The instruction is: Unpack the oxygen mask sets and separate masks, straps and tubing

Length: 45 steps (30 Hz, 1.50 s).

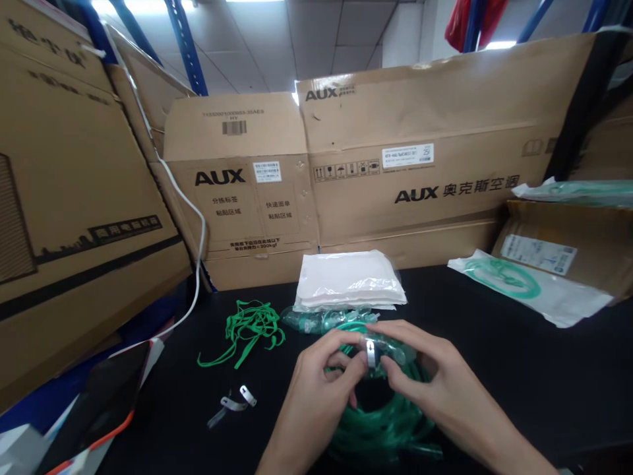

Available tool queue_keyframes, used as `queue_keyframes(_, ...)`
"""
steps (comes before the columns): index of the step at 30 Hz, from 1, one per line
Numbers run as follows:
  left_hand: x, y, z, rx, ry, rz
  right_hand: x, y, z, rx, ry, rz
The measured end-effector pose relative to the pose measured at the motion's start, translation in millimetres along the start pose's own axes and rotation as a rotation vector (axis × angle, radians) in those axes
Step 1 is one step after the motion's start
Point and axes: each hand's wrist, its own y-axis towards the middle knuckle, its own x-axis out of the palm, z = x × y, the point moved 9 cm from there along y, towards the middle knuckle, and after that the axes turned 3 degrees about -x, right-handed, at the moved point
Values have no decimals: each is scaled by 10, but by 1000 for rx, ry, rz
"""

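Clear plastic piece (397,349) with a silver strip (370,354) is pinched by your left hand (321,377) and right hand (438,369) over coiled green tubing (388,422)

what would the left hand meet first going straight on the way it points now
Probably the silver metal strip, close against the left hand, along with the clear plastic piece there; exact depth and contact are hard to judge.

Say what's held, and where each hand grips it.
A clear plastic piece: left hand by its metal strip, right hand on the other side. Exact fingertip contact unclear.
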Motion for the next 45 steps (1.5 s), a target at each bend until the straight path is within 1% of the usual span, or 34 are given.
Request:
queue_keyframes(2,-43,-13,20,36,-17,95,-5,1,36,21,-3,49)
queue_keyframes(3,-50,-24,55,77,-14,124,-8,2,58,36,-9,67)
queue_keyframes(4,-41,-36,102,129,0,134,-14,4,77,48,-13,82)
queue_keyframes(7,47,-68,228,251,76,81,-33,11,113,70,-18,104)
queue_keyframes(11,92,-66,236,250,100,33,-14,24,115,78,4,67)
queue_keyframes(17,55,-65,203,229,159,75,28,40,-8,20,-20,-22)
queue_keyframes(19,60,-77,224,250,180,72,4,32,-42,19,-43,-18)
queue_keyframes(23,60,-124,315,340,195,68,-35,11,-70,8,-68,-5)
queue_keyframes(25,47,-142,332,353,229,88,-66,-2,-48,18,-76,29)
queue_keyframes(29,19,-160,344,339,332,158,-193,-22,-22,56,-73,152)
queue_keyframes(31,7,-171,371,346,374,176,-295,-11,-24,79,-64,201)
queue_keyframes(33,-29,-199,398,367,426,173,-468,7,21,121,-76,266)
queue_keyframes(35,-126,-254,377,380,517,165,-679,27,152,171,-101,312)
queue_keyframes(36,-206,-296,339,384,577,169,-788,33,254,193,-115,325)
queue_keyframes(38,-437,-396,190,363,714,203,-958,32,533,244,-154,294)
queue_keyframes(39,-572,-460,110,369,771,231,-1017,18,697,273,-187,261)
queue_keyframes(40,-705,-509,-7,340,820,236,-1054,2,845,280,-223,224)
queue_keyframes(41,-869,-561,-118,301,860,278,-1082,-14,956,256,-254,206)
queue_keyframes(42,-1007,-602,-231,263,896,291,-1061,-24,1041,218,-278,162)
queue_keyframes(43,-1128,-635,-331,232,925,293,-1016,-33,1108,188,-302,114)
queue_keyframes(45,-1314,-681,-468,216,953,278,-882,-30,1166,143,-334,26)
